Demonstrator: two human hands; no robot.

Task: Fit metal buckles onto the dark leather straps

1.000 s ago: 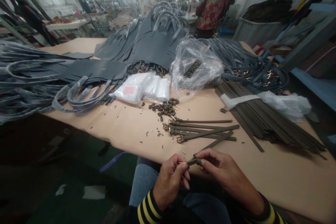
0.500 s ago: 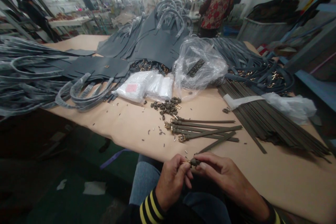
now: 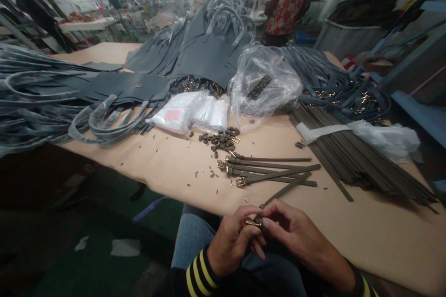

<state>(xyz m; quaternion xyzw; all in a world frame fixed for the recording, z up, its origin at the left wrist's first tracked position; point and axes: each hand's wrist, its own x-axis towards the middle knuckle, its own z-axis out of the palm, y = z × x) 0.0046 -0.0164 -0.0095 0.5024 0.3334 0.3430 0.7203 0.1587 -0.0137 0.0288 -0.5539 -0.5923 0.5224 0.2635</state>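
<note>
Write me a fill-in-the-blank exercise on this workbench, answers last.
The left hand and right hand meet beside a ____-coloured buckle.
The stripes on the left cuff are ____.
One white packet bears a ____ label.
The thick strap bundle lies to the ____ of the buckled straps.

Missing words: gold; yellow; pink; right

Runs as 1 narrow, flat olive-brown strap (image 3: 287,189) from between left hand (image 3: 237,236) and right hand (image 3: 291,225), slanting away rightward over the desk (image 3: 383,236). Shows a thin gold buckle (image 3: 253,223) at the near end, partly hidden.
</note>
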